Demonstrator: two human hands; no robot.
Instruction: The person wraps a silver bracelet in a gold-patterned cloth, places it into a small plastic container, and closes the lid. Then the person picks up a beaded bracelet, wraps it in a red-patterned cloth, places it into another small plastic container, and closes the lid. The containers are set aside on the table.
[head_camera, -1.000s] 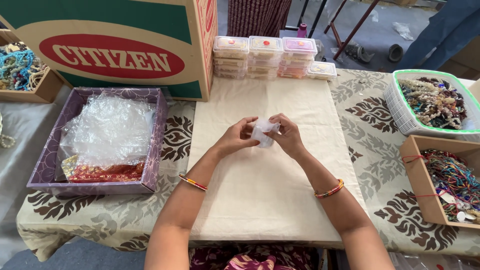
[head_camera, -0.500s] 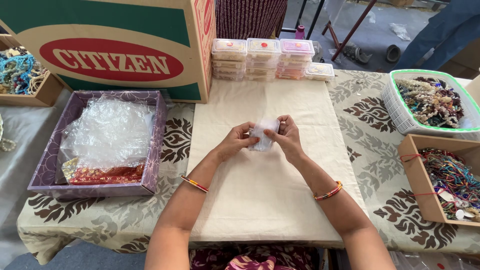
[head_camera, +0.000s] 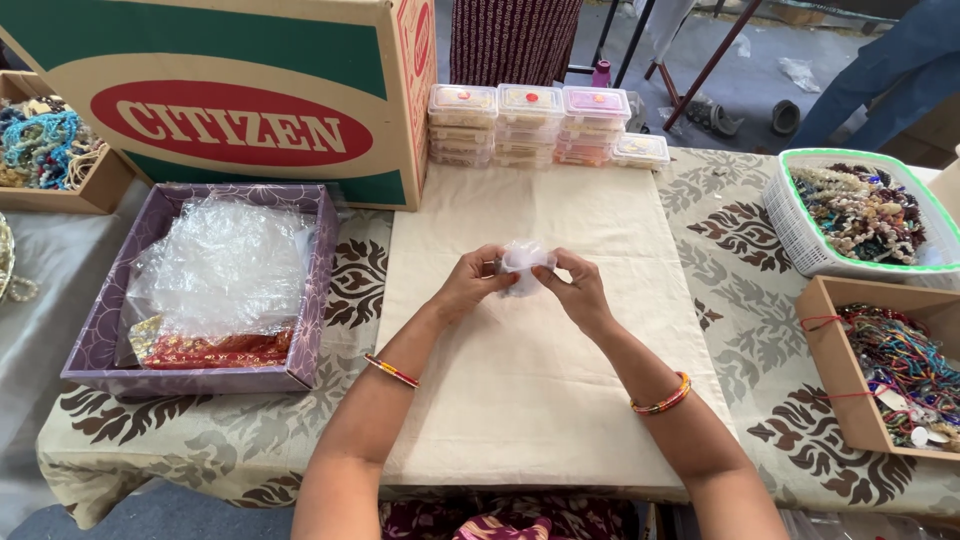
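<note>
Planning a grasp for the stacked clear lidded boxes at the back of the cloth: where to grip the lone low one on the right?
Take the lone lidded box across its short sides, coming from above. It probably suits a top-down pinch: it sits low and flat on the cloth, its right side is free, and the taller stacks crowd its left.

arms: bare, no sleeves | left wrist: red-gold bangle (head_camera: 391, 371) | right wrist: orange-green bangle (head_camera: 662, 397)
</note>
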